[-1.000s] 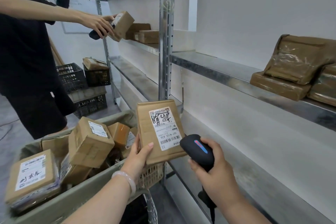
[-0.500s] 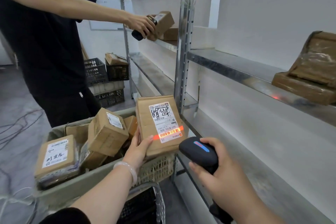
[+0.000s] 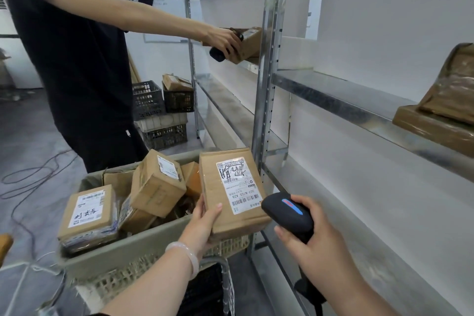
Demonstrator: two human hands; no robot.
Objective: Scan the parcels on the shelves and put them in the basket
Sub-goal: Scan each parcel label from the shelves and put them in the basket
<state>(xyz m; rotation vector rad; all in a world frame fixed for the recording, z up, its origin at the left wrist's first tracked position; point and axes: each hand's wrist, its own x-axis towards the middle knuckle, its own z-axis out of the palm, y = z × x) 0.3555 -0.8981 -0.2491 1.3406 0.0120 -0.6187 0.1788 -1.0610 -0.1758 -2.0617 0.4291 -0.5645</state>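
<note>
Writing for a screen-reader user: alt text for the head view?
A left hand holds a labelled cardboard parcel by a basket of parcels while the right hand points a black scanner at it. Another person handles a box at the metal shelves.

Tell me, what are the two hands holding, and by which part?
The left hand holds the labelled cardboard parcel by its lower left corner, thumb on the front. The right hand grips the black scanner by its handle, below the head.

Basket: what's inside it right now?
The basket holds several cardboard parcels piled loosely: a flat labelled parcel at the left, a tilted box on top, others beneath. Its bottom is buried, and the held parcel in the left hand covers its right end.
</note>
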